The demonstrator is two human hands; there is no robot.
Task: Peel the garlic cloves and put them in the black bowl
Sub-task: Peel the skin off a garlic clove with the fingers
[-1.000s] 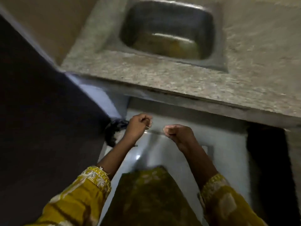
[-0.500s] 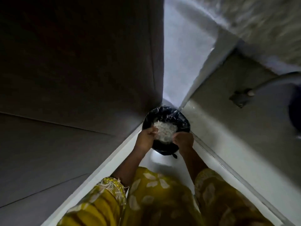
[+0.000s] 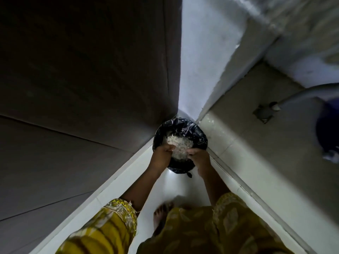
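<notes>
A bin lined with a black plastic bag (image 3: 199, 138) stands in the floor corner. Inside and over its mouth lies a heap of white garlic peels (image 3: 180, 146). My left hand (image 3: 161, 155) and my right hand (image 3: 199, 159) hover over the bin's near rim, fingers curled, each gripping one side of something thin that carries the peels. What that thin thing is stays unclear. Neither a black bowl nor any garlic clove shows in this view.
A dark cabinet panel (image 3: 73, 88) rises on the left and a white wall (image 3: 201, 61) meets it behind the bin. At right are a grey pipe (image 3: 302, 94), a floor drain (image 3: 264, 112) and a blue object (image 3: 328, 129). My bare foot (image 3: 161, 213) stands on the white floor (image 3: 183, 189).
The view swung from the counter and sink down to the floor corner. Both hands moved together over the black-lined bin, and they have held there for the last half second.
</notes>
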